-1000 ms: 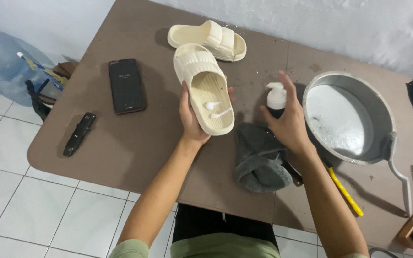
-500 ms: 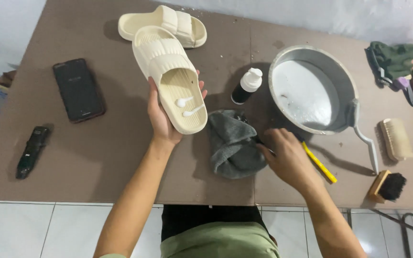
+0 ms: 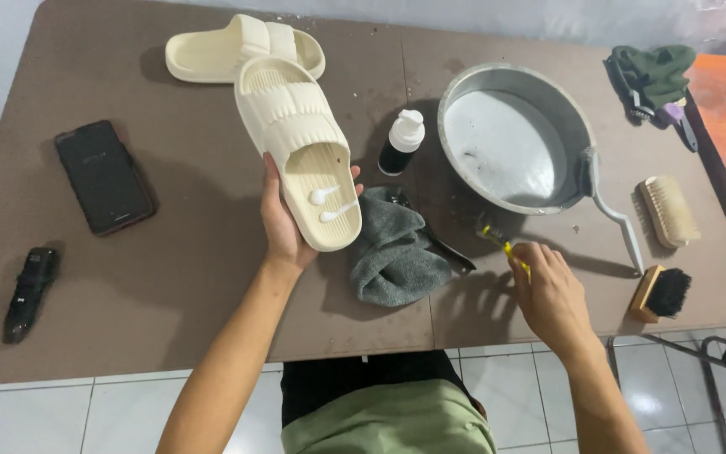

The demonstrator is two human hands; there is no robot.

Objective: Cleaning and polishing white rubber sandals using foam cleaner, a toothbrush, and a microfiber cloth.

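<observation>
Head view, basin: I see a round grey metal basin (image 3: 514, 143) right of centre in the upper half, its inside wet and pale (I cannot tell whether water stands in it); a pale long-handled brush (image 3: 611, 206) leans on its right rim.
Bottle: a small dark bottle (image 3: 401, 143) with a white cap stands upright just left of the basin.
Slide: the cream slide (image 3: 300, 155) is centre-left, sole side up, with two white streaks of paste near the heel.
Left hand: my left hand (image 3: 283, 223) is closed around the slide's heel end, fingers wrapped under it.
Right hand: my right hand (image 3: 552, 290), lower right, pinches a yellow toothbrush (image 3: 497, 240), well apart from the slide.
Between them: a grey cloth (image 3: 397, 252) lies crumpled on the brown table (image 3: 170, 286).
Second slide: the other cream slide (image 3: 241, 50) lies at upper left.
</observation>
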